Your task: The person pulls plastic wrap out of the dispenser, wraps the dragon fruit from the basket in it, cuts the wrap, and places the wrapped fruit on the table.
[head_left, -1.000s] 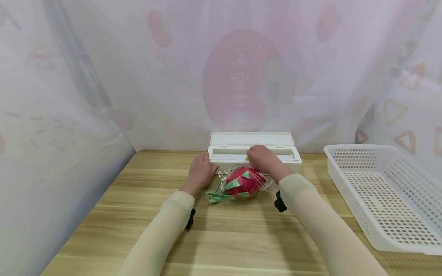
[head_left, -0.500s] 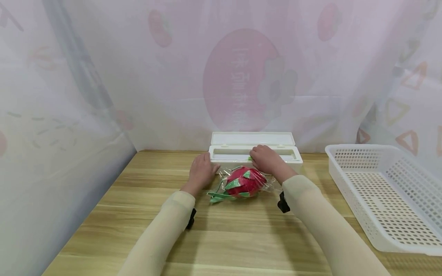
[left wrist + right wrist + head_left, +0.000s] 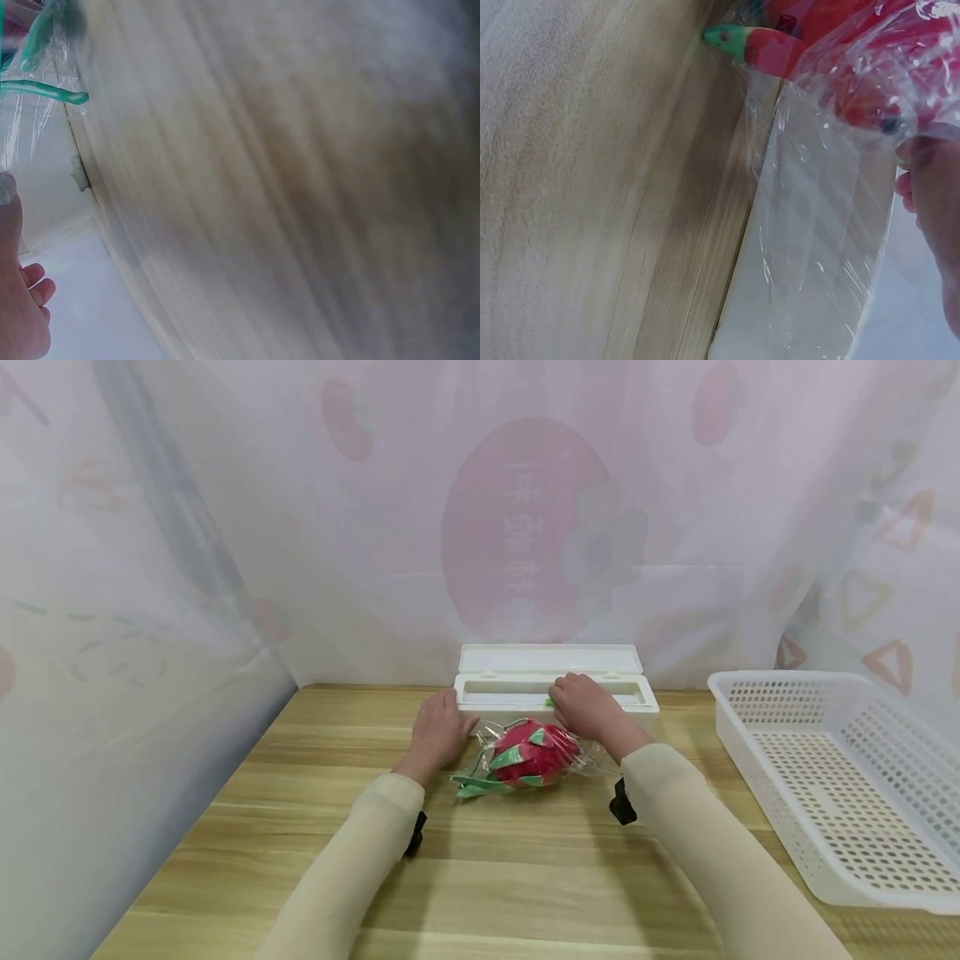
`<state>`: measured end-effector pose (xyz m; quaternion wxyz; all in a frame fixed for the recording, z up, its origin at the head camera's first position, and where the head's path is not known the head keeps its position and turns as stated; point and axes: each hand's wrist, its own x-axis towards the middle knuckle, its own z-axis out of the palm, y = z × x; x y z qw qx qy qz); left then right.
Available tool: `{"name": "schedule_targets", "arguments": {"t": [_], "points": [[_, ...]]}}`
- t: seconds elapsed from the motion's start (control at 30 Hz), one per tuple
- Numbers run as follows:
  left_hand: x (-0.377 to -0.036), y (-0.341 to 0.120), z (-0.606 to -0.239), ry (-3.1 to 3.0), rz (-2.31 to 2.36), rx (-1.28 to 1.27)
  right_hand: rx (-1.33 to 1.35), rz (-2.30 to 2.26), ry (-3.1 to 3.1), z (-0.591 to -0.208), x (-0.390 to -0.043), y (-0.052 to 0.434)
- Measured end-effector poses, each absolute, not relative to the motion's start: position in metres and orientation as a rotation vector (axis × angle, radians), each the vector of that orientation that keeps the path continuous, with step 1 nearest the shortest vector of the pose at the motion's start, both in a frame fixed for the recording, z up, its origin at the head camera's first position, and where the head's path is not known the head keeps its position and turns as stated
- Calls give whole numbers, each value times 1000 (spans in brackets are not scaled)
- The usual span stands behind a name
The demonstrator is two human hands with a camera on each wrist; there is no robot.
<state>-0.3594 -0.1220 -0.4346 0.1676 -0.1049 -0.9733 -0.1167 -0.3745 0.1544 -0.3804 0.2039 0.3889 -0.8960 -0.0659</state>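
I am bracing the cling-film dispenser point(image 3: 555, 689) at centre frame with my left hand point(image 3: 437, 735), fingers relaxed; my right hand point(image 3: 588, 708) fingers are curling onto its green slider point(image 3: 550, 701) behind the film-wrapped dragon fruit point(image 3: 528, 754).

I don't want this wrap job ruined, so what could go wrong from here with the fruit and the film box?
The film runs taut from the box to the wrapped fruit, so an uneven cut may tear it or tug the fruit. The left hand only rests at the box's end, so the box could slide. The right hand sits by the green slider, possibly near a blade.
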Motion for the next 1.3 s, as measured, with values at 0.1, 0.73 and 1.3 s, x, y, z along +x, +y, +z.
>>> {"name": "schedule_targets", "arguments": {"t": [0.1,0.73,1.3], "points": [[-359,-122,-433,-2780,-333,-290,1083,-178,-2496,-379,-375,157],[-360,-123,-432,-2764,-288,-276,1033,-85,-2528,-381,-374,189],[-361,-121,-434,-2758,-298,-275,1102,-15,-2393,-385,-371,222]]}}
